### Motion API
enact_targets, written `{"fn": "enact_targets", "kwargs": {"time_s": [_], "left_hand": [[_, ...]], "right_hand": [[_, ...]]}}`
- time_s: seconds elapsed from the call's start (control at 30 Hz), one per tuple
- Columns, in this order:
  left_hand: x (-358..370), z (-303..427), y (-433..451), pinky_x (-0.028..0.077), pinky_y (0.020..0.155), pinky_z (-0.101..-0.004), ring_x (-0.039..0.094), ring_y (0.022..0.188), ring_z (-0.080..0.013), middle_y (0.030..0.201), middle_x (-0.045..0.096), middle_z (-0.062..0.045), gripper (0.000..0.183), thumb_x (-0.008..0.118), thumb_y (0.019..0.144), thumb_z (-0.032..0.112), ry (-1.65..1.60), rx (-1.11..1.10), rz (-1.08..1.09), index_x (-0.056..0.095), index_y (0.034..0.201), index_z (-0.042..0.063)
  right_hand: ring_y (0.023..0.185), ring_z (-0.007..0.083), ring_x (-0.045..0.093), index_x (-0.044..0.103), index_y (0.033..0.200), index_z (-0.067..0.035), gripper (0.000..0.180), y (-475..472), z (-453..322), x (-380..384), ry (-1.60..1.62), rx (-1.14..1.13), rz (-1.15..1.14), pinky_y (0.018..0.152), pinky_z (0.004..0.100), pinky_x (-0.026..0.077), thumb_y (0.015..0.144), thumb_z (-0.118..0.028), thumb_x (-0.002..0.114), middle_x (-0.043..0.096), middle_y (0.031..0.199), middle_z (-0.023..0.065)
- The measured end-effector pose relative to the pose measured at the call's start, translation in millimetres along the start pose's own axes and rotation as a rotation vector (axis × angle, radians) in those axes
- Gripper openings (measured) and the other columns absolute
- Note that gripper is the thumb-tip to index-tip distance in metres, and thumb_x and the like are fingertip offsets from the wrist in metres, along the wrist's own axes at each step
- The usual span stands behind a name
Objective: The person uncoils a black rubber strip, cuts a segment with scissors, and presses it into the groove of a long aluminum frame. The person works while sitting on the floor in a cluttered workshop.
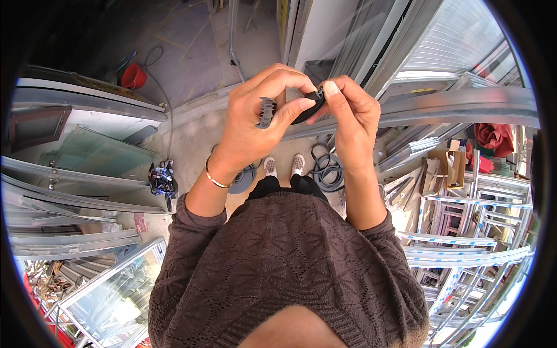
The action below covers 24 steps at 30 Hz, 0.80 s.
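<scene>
My left hand (261, 111) is closed around a ribbed black rubber strip (266, 112), likely a seal, whose toothed edge shows at the base of the thumb. Between left thumb and fingers a dark curved length of strip (310, 108) runs across to my right hand (353, 104). The right thumb and forefinger pinch its end, close to the left fingertips. Part of the strip is hidden inside the left palm. Both hands are raised in front of me, above the floor. Coils of dark strip (328, 172) lie on the ground beside my right foot.
More coiled strip (243, 179) lies by my left foot. Glass sheets (98, 148) and a patterned bundle (163, 182) are at the left, with a red bucket (133, 76) farther off. A cardboard box (454, 167) and stacked metal frames (461, 243) stand at the right.
</scene>
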<state>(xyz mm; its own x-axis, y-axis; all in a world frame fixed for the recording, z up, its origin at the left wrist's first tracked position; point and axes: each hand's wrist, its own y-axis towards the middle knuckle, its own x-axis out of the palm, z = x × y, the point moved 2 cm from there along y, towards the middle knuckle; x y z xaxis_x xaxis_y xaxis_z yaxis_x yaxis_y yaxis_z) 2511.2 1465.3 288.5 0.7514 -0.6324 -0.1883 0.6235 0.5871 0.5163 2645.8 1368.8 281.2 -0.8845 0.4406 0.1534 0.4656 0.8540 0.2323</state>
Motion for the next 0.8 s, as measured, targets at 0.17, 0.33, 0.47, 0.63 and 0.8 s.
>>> {"fn": "enact_targets", "kwargs": {"time_s": [0.17,0.33,0.47,0.63,0.8], "left_hand": [[1,-7,-3,0.034,0.054,-0.0212,0.043,0.058,-0.0033,0.096,0.066,-0.005,0.013,0.075,0.088,0.002,0.020,0.029,-0.014,0.068,0.098,-0.001],[3,-6,-8,0.039,0.057,-0.0213,0.050,0.062,-0.0058,0.098,0.067,-0.008,0.013,0.075,0.091,0.008,-0.052,0.047,-0.037,0.068,0.098,0.000],[4,-3,-9,0.044,0.057,-0.0232,0.056,0.063,-0.0081,0.100,0.068,-0.009,0.010,0.073,0.092,0.006,-0.123,0.131,-0.029,0.068,0.099,0.000],[-5,-8,-11,0.048,0.068,-0.0224,0.058,0.081,-0.0078,0.108,0.064,-0.009,0.015,0.071,0.094,0.004,-0.160,-0.090,-0.025,0.063,0.106,-0.001],[-2,-18,-8,0.038,0.054,-0.0207,0.048,0.057,-0.0020,0.099,0.067,-0.005,0.011,0.072,0.092,0.002,-0.210,-0.081,0.091,0.066,0.099,-0.002]], "right_hand": [[0.067,0.0106,0.061,0.068,0.094,0.005,0.022,-1,9,3,0.120,0.044,0.032,0.055,0.0272,0.055,0.103,-0.012,0.058,0.061,0.081,0.0030],[0.065,0.0104,0.061,0.067,0.088,0.001,0.025,-1,28,-6,0.235,0.186,0.061,0.054,0.0264,0.054,0.104,-0.016,0.058,0.063,0.076,0.0030],[0.061,0.0122,0.061,0.065,0.084,-0.002,0.031,11,57,-20,0.185,0.369,0.267,0.052,0.0266,0.054,0.105,-0.024,0.057,0.062,0.072,0.0037],[0.077,0.0158,0.067,0.066,0.099,-0.001,0.038,-9,62,-14,0.240,0.233,0.113,0.060,0.0300,0.057,0.106,-0.037,0.055,0.067,0.086,0.0078],[0.095,0.0145,0.064,0.067,0.112,0.002,0.032,-21,54,4,0.000,0.084,-0.043,0.077,0.0286,0.056,0.089,-0.018,0.078,0.067,0.103,0.0071]]}}
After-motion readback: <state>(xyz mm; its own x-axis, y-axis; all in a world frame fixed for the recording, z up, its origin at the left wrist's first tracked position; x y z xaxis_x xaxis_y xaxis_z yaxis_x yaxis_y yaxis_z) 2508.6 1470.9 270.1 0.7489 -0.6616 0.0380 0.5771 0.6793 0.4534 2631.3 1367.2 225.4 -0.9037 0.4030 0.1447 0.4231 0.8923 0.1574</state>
